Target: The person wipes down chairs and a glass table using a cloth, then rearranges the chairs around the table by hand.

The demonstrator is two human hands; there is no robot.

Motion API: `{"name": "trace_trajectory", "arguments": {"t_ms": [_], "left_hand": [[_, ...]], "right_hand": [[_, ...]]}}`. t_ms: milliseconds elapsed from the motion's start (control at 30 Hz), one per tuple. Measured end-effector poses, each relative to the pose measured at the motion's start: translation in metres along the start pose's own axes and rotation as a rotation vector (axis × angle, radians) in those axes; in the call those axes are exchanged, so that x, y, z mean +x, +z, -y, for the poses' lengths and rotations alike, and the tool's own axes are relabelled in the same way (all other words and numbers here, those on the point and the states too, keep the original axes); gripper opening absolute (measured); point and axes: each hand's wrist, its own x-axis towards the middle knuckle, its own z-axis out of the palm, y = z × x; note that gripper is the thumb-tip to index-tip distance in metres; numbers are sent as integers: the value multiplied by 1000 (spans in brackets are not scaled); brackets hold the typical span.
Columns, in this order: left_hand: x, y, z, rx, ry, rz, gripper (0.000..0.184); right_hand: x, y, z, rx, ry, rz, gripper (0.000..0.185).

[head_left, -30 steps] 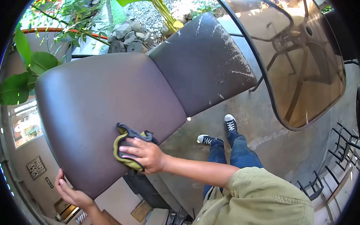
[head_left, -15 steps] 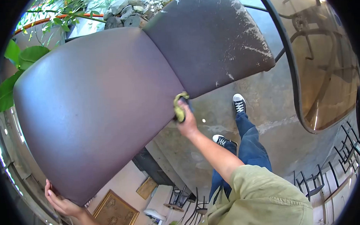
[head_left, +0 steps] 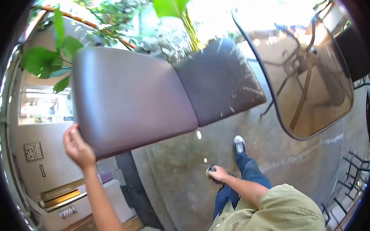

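Note:
A brown padded chair has a smooth broad panel (head_left: 131, 101) on the left and a darker panel (head_left: 220, 81) with scuffed, peeling edges on the right. My left hand (head_left: 79, 147) rests against the lower left corner of the broad panel, fingers at its edge; whether they grip underneath is hidden. Away from the chair, low in front of my body, my right hand (head_left: 219, 174) is closed on a bunched dark and yellow-green cloth (head_left: 211, 173). Only part of the cloth shows.
A glass-topped table (head_left: 314, 82) with a dark rim stands right of the chair. Leafy plants (head_left: 40, 61) and stones are behind. My shoe (head_left: 239, 144) is on the concrete floor (head_left: 179, 189). Dark metal chair frames (head_left: 354, 170) are at the lower right.
My right hand has moved off the chair with the cloth, down towards my body. My left hand stays at the panel's corner. The view has shifted, showing the chair higher up.

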Motion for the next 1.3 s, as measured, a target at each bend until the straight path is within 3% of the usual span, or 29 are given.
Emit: {"name": "trace_trajectory", "arguments": {"t_ms": [167, 200, 267, 333, 367, 500, 533, 567, 600, 667, 700, 833, 867, 1000, 1033, 1167, 1200, 1267, 1300], "left_hand": [[-4, 14, -11, -69, 323, -231, 10], [-12, 11, -23, -94, 270, -274, 9], [-41, 5, -32, -156, 281, -365, 6], [-87, -8, -48, -298, 252, -287, 5], [-117, -15, -52, -333, 236, -218, 5], [-241, -2, -22, -646, 263, 29, 35], [-270, -5, -17, -808, 166, 192, 36], [-292, -9, -13, -965, 61, 360, 37], [-302, -19, -9, -972, 75, 359, 37], [-313, -43, -4, -821, -292, 672, 32], [-314, -54, -4, -826, -287, 673, 32], [-311, -91, -1, -680, -34, 246, 26], [-306, -95, 3, -679, -28, 254, 26], [-272, -102, 25, -789, 82, -91, 18], [-269, -96, 39, -790, 84, -89, 18], [-311, -39, 140, -332, 187, 193, 24], [-302, -24, 156, -217, 227, 242, 27], [-266, -17, 181, -84, 284, 295, 29], [-259, -30, 182, -122, 198, 376, 29]], "right_hand": [[-41, -37, 95, -160, -241, -42, 30], [-44, -37, 110, -215, -288, -50, 30], [-50, -32, 124, -431, -708, -435, 27], [-60, -28, 132, -591, -1124, -824, 25], [-70, -27, 139, -616, -1150, -837, 25], [-163, -8, 179, 39, -1150, -160, 25], [-186, 0, 183, 39, -1166, -173, 25], [-211, 8, 186, 160, -1098, 11, 26], [-231, 16, 186, 281, -1021, 195, 28], [-256, 26, 191, 507, -842, 561, 34], [-256, 30, 192, 505, -846, 555, 34], [-232, 49, 191, 397, -1100, 501, 46], [-233, 54, 194, 405, -1102, 497, 46], [-237, 74, 220, 287, -1129, 526, 47], [-223, 78, 227, 289, -1130, 523, 47], [-131, 98, 233, -507, -1597, -274, 45], [-119, 97, 242, -505, -1609, -285, 45], [-96, 100, 259, -420, -1400, -305, 39], [-87, 103, 254, -375, -1271, -299, 37]]}}
